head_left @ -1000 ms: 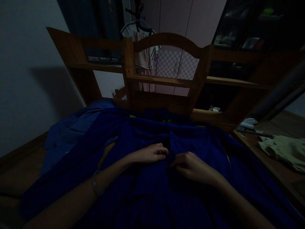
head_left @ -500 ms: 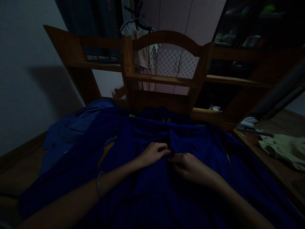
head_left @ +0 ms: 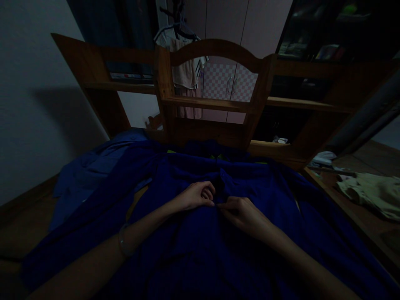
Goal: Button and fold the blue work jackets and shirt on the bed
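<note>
A dark blue long-sleeved jacket (head_left: pixel 187 233) lies spread out with its front facing up and its sleeves out to both sides. Small yellow-green patches show near its collar end. At the middle of its front opening, my right hand (head_left: pixel 242 212) pinches the edge of the cloth between thumb and fingers. Close against it on the left is my left hand (head_left: pixel 197 196), fingers curled and thumb tip at the same front edge. The fingertips of both hands nearly meet. Dim light hides whatever small fastener may be between them. A clear bracelet (head_left: pixel 125 241) circles my left wrist.
Beyond the jacket stands a wooden headboard (head_left: pixel 215 104) with shelves. A lighter blue garment (head_left: pixel 90 171) lies at the left, by the wall. Pale cloth (head_left: pixel 371 193) rests at the right. Clothes on hangers (head_left: pixel 184 66) hang behind the headboard, before a pink wardrobe (head_left: pixel 225 25).
My left hand has shifted slightly left, its fingers curling more and its thumb now at the front edge. My right hand stays at the opening, pinching. The view has moved a little.
</note>
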Tool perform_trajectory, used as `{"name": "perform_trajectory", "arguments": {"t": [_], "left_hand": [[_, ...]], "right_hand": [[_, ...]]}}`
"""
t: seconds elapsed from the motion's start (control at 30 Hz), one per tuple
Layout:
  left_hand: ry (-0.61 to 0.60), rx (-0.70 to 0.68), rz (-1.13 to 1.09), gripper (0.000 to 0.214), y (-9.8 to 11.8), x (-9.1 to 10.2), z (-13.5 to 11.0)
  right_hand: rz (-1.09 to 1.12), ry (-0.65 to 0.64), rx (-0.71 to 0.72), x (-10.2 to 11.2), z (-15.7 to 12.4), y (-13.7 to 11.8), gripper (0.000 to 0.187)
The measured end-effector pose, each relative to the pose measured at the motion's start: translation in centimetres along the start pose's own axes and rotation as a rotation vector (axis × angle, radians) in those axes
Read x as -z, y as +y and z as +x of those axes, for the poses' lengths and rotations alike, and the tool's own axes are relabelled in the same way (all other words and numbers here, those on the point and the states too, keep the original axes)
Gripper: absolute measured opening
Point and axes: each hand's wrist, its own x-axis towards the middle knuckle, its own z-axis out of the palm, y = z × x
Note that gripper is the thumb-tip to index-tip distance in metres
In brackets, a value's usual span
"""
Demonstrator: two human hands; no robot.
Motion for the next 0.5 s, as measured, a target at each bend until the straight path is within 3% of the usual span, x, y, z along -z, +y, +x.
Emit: {"name": "perform_trajectory", "arguments": {"t": [0.2,0.37,0.5], "left_hand": [[0.091,0.026,-0.041,0.023,-0.1,-0.4,0.3],[0.209,-0.109,-0.051,0.018,1.0,-1.0,0.1],[0.249,-0.131,-0.059,0.019,1.7,-1.6,-0.3]], "right_hand": [[0.058,0.198,0.044,0.7,0.1,-0.1,0.032],[0.077,0.231,0.064,0.4,0.4,0.4,0.027],[0.124,0.293,0.057,0.4,0.5,0.6,0.023]]}}
